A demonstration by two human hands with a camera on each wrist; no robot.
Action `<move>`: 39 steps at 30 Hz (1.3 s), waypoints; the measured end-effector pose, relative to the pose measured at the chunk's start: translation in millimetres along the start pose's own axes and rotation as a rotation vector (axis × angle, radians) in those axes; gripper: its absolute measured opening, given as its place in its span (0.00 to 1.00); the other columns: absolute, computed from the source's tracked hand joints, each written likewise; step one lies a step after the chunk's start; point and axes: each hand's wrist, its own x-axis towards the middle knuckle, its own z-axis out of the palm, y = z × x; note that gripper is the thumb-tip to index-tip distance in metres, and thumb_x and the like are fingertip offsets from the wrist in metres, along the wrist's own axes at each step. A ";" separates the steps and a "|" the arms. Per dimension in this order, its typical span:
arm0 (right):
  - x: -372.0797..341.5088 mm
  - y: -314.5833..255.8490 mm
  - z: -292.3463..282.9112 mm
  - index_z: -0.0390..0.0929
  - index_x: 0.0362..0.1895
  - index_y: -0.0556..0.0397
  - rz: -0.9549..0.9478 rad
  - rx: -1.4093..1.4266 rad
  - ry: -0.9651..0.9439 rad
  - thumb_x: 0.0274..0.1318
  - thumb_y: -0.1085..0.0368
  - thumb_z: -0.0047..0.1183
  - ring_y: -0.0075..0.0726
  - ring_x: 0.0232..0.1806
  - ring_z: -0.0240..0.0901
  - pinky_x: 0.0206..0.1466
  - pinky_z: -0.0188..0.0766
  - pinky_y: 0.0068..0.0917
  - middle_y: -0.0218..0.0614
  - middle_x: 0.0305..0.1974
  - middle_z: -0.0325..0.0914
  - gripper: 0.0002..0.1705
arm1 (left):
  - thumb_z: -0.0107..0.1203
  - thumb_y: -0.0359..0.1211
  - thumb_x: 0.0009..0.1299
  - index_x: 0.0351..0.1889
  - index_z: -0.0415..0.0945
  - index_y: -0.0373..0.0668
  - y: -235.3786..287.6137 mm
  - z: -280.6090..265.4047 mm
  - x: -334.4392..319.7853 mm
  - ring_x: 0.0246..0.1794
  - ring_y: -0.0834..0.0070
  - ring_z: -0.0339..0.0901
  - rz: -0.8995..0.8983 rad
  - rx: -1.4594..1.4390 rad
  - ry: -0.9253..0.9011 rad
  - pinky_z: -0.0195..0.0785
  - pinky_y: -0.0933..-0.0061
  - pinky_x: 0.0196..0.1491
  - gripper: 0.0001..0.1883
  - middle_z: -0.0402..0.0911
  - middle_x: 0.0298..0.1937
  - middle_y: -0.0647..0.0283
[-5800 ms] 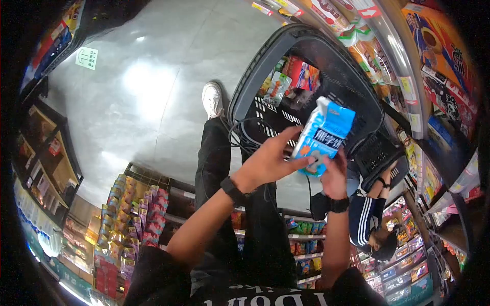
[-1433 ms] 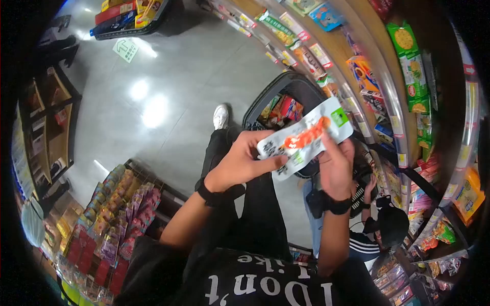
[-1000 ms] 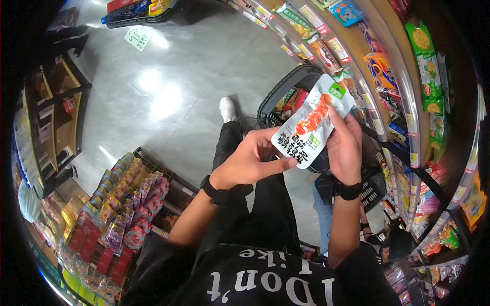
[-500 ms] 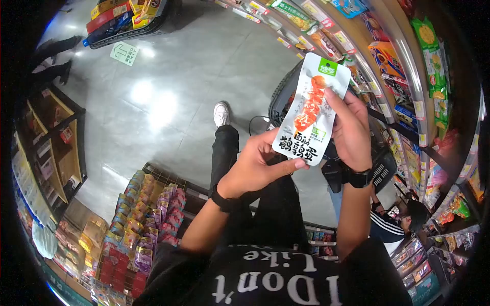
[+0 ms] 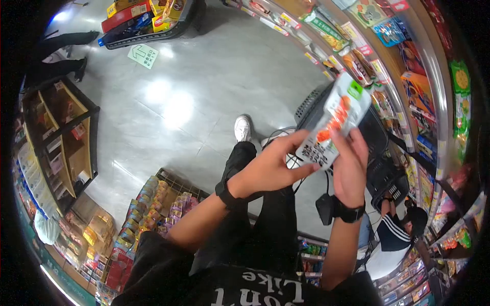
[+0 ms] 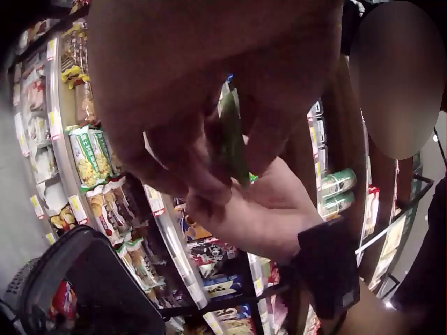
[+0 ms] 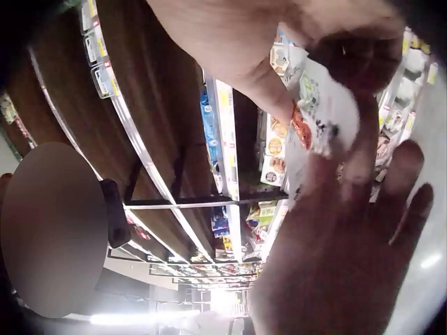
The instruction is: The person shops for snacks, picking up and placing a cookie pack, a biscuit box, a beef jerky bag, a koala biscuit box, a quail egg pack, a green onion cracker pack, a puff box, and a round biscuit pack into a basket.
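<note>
Both hands hold a white snack pouch [image 5: 334,122] with a green corner and a picture of orange-red food on its front. My left hand [image 5: 263,166] pinches its lower end, the thumb across the front. My right hand [image 5: 349,171] grips its right side, the thumb on the front and the other fingers partly hidden behind. The pouch slants up to the right, its print blurred. Part of the black shopping basket [image 5: 309,106] shows behind it. In the left wrist view the pouch [image 6: 232,132] appears nearly edge-on between the fingers; the right wrist view shows its crinkled surface [image 7: 332,98].
Snack shelves [image 5: 365,46] curve along the right side. A person [image 5: 393,232] with another black basket [image 5: 388,178] is at lower right. A filled basket [image 5: 148,25] stands at upper left on the grey floor [image 5: 214,66]. A snack rack [image 5: 153,204] is at lower left.
Several seconds ago the hands held a blue biscuit pack; now the white pouch. Over the last second it was turned more upright, then tilted right again. The view has shifted.
</note>
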 end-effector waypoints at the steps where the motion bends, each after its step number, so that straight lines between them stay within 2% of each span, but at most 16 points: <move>1: 4.4 1.9 -5.3 0.73 0.60 0.60 0.014 0.032 0.016 0.66 0.71 0.57 0.24 0.53 0.75 0.58 0.68 0.26 0.35 0.53 0.80 0.19 | 0.64 0.32 0.71 0.50 0.77 0.37 2.1 -1.5 6.4 0.39 0.83 0.76 -0.005 0.002 -0.029 0.71 0.74 0.46 0.13 0.82 0.38 0.65; 4: 16.8 5.0 -17.8 0.73 0.59 0.60 -0.013 0.034 0.028 0.66 0.71 0.56 0.25 0.54 0.75 0.59 0.67 0.27 0.36 0.53 0.80 0.19 | 0.64 0.28 0.71 0.48 0.77 0.35 9.0 -13.7 25.6 0.45 0.83 0.76 -0.129 -0.049 -0.109 0.69 0.76 0.51 0.11 0.80 0.42 0.68; 8: 35.7 4.4 -18.5 0.73 0.60 0.61 -0.040 -0.001 0.008 0.65 0.71 0.58 0.26 0.54 0.75 0.60 0.67 0.27 0.36 0.54 0.80 0.20 | 0.63 0.30 0.73 0.44 0.78 0.35 8.9 -21.6 53.0 0.39 0.85 0.76 -0.172 -0.015 -0.041 0.69 0.77 0.44 0.09 0.80 0.36 0.71; 9: 41.8 8.2 -21.8 0.72 0.61 0.61 -0.062 -0.063 -0.005 0.65 0.70 0.59 0.26 0.54 0.75 0.60 0.67 0.27 0.36 0.55 0.80 0.22 | 0.62 0.28 0.71 0.43 0.77 0.35 1.4 -21.4 61.1 0.35 0.83 0.75 -0.144 0.012 0.005 0.69 0.75 0.41 0.08 0.79 0.31 0.68; 12: 71.2 25.6 -16.7 0.71 0.61 0.61 -0.147 -0.098 -0.016 0.65 0.69 0.59 0.25 0.54 0.74 0.61 0.67 0.27 0.37 0.55 0.80 0.23 | 0.62 0.25 0.69 0.42 0.75 0.34 -11.5 -36.6 86.9 0.33 0.77 0.76 -0.051 0.370 0.050 0.69 0.72 0.40 0.08 0.79 0.30 0.61; 13: 82.8 30.0 -16.8 0.70 0.61 0.61 -0.171 -0.129 -0.036 0.66 0.70 0.58 0.24 0.54 0.74 0.61 0.67 0.27 0.37 0.55 0.79 0.22 | 0.61 0.23 0.66 0.41 0.74 0.34 -22.7 -42.9 96.0 0.33 0.68 0.79 0.019 0.419 0.065 0.70 0.68 0.40 0.09 0.79 0.31 0.53; 16: 125.2 57.5 -20.3 0.71 0.61 0.60 -0.149 -0.138 -0.047 0.67 0.72 0.56 0.24 0.54 0.74 0.61 0.67 0.27 0.36 0.55 0.79 0.20 | 0.60 0.24 0.67 0.41 0.73 0.34 -65.6 -65.5 120.3 0.34 0.62 0.82 0.081 0.391 0.129 0.71 0.64 0.39 0.08 0.81 0.33 0.50; 20: 191.4 128.9 -4.8 0.73 0.57 0.57 -0.088 -0.064 -0.008 0.67 0.71 0.57 0.23 0.54 0.74 0.60 0.68 0.25 0.33 0.54 0.80 0.17 | 0.59 0.25 0.69 0.42 0.73 0.34 -130.8 -110.5 144.7 0.34 0.60 0.81 -0.005 0.484 0.263 0.71 0.63 0.38 0.08 0.81 0.32 0.50; 24: 239.4 203.4 22.6 0.73 0.55 0.57 -0.032 0.009 -0.035 0.65 0.69 0.59 0.22 0.52 0.75 0.57 0.69 0.24 0.32 0.52 0.80 0.16 | 0.59 0.26 0.71 0.42 0.74 0.35 -190.3 -159.2 144.1 0.29 0.73 0.74 -0.124 0.502 0.402 0.67 0.70 0.35 0.07 0.80 0.31 0.57; 26: 243.2 233.6 39.7 0.73 0.56 0.57 -0.002 0.069 -0.012 0.65 0.71 0.58 0.22 0.52 0.75 0.58 0.69 0.24 0.32 0.52 0.80 0.16 | 0.57 0.28 0.71 0.44 0.73 0.35 -216.3 -178.9 132.8 0.27 0.67 0.74 -0.148 0.421 0.454 0.66 0.67 0.33 0.07 0.77 0.29 0.52; 27: 243.0 251.0 45.3 0.72 0.56 0.57 0.014 0.067 -0.004 0.65 0.71 0.58 0.23 0.53 0.75 0.58 0.69 0.24 0.33 0.52 0.80 0.17 | 0.57 0.27 0.72 0.44 0.73 0.35 -227.0 -185.0 125.0 0.29 0.75 0.73 -0.192 0.376 0.485 0.66 0.71 0.35 0.07 0.78 0.31 0.55; 30: 236.3 289.9 51.3 0.70 0.58 0.58 0.056 0.064 0.013 0.66 0.71 0.57 0.24 0.53 0.75 0.57 0.70 0.24 0.33 0.51 0.80 0.19 | 0.56 0.28 0.73 0.44 0.74 0.35 -272.2 -198.2 102.1 0.30 0.78 0.74 -0.203 0.188 0.534 0.67 0.73 0.35 0.07 0.80 0.32 0.56; 31: 233.3 300.7 51.1 0.70 0.58 0.58 0.069 0.026 0.031 0.66 0.70 0.57 0.23 0.52 0.74 0.57 0.70 0.24 0.33 0.51 0.79 0.18 | 0.56 0.28 0.73 0.44 0.74 0.35 -273.1 -200.7 97.9 0.32 0.82 0.74 -0.303 0.212 0.529 0.67 0.75 0.34 0.07 0.81 0.33 0.58; 34: 224.9 318.7 60.0 0.71 0.57 0.57 0.177 -0.044 0.069 0.68 0.66 0.57 0.22 0.51 0.72 0.55 0.70 0.23 0.32 0.51 0.78 0.18 | 0.57 0.28 0.73 0.45 0.74 0.35 -274.7 -201.5 83.5 0.32 0.83 0.74 -0.409 0.178 0.555 0.67 0.75 0.34 0.07 0.81 0.33 0.58; 35: 220.5 324.2 63.9 0.71 0.57 0.57 0.233 -0.039 0.088 0.68 0.65 0.57 0.21 0.51 0.72 0.55 0.70 0.23 0.31 0.51 0.78 0.18 | 0.54 0.25 0.75 0.49 0.73 0.32 -275.3 -206.5 77.0 0.38 0.85 0.74 -0.502 0.142 0.513 0.71 0.78 0.37 0.08 0.79 0.42 0.64; 39: 211.0 345.9 76.9 0.72 0.58 0.55 0.311 -0.053 0.068 0.70 0.62 0.57 0.20 0.50 0.72 0.54 0.69 0.22 0.29 0.50 0.78 0.18 | 0.58 0.26 0.72 0.44 0.74 0.33 -280.0 -216.4 55.4 0.33 0.83 0.73 -0.451 0.097 0.625 0.67 0.76 0.36 0.07 0.80 0.31 0.61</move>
